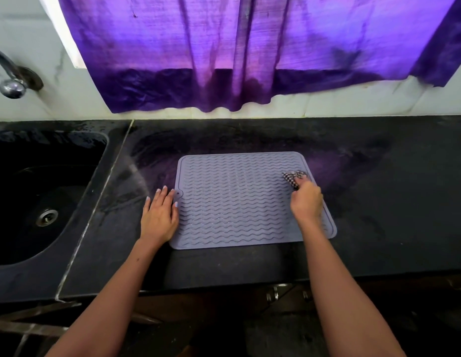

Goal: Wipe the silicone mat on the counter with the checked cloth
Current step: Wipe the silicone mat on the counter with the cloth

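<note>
A pale lilac silicone mat with wavy ridges lies flat on the black counter. My right hand grips a bunched checked cloth and holds it down on the mat near its right edge, toward the far corner. Only a small part of the cloth shows past my fingers. My left hand lies flat with straight fingers at the mat's left edge, partly on the counter, its thumb on the mat beside a small hanging hole.
A black sink with a metal drain is set into the counter at the left, with a chrome tap above it. A purple curtain hangs over the white wall behind. The counter's front edge runs just below the mat.
</note>
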### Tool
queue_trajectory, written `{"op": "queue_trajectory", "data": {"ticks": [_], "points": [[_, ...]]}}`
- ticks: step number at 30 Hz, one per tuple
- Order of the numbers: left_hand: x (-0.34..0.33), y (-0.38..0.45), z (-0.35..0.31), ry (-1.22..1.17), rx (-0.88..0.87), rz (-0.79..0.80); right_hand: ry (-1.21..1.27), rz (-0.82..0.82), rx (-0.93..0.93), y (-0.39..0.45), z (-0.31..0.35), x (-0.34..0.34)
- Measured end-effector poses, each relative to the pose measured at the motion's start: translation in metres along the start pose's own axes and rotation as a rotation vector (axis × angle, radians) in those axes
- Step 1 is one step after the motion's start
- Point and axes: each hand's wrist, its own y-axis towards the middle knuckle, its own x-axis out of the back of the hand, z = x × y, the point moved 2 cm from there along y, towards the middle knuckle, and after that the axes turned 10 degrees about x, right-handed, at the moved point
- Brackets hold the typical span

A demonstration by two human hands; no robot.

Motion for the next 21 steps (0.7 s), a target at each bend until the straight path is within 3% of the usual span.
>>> {"op": "queue_trajectory", "data": {"ticks": [3, 10, 16, 21], "points": [[-0.004, 0.015, 0.002, 0.024, 0.011, 0.03, -0.201, 0.141, 0.108, -0.003, 0.001, -0.023], [-0.01, 0.039, 0.006, 0.051, -0.006, 0.122, -0.364, 0.184, 0.065, 0.01, 0.012, -0.016], [-0.014, 0.038, 0.009, 0.068, -0.037, 0.081, -0.063, 0.237, -0.173, 0.06, 0.025, 0.021], [-0.015, 0.04, 0.009, 0.062, -0.037, 0.058, -0.038, 0.05, -0.156, 0.08, 0.04, 0.012]]}}
